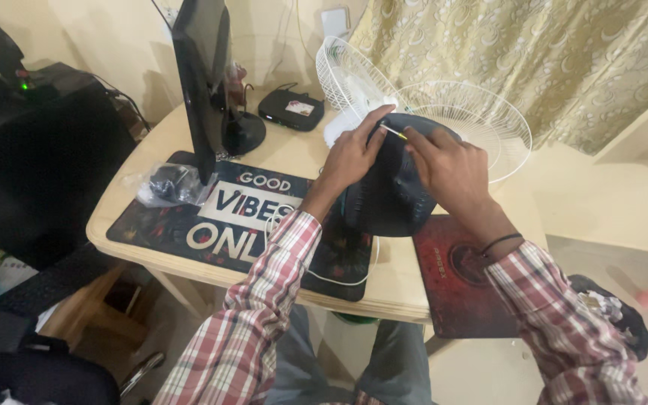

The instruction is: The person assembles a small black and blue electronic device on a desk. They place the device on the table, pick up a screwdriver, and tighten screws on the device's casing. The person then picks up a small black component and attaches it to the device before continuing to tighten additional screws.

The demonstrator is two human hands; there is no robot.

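My left hand (354, 154) rests on the top of a black domed fan part (391, 196) standing on the wooden desk (395, 281). Its fingers pinch a thin yellow-tipped tool (394, 133) against the part. My right hand (450, 166) presses on the upper right side of the same black part, fingertips meeting the tool's end. Both sleeves are red and white plaid. A white cable (322, 276) runs under my left forearm.
Two white wire fan grilles (481, 124) lie behind the black part. A black monitor (202, 82) stands at the left over a printed desk mat (181, 225) with a plastic bag (168, 184). A small black box (291, 109) sits behind; a red mouse pad (455, 289) overhangs the front edge.
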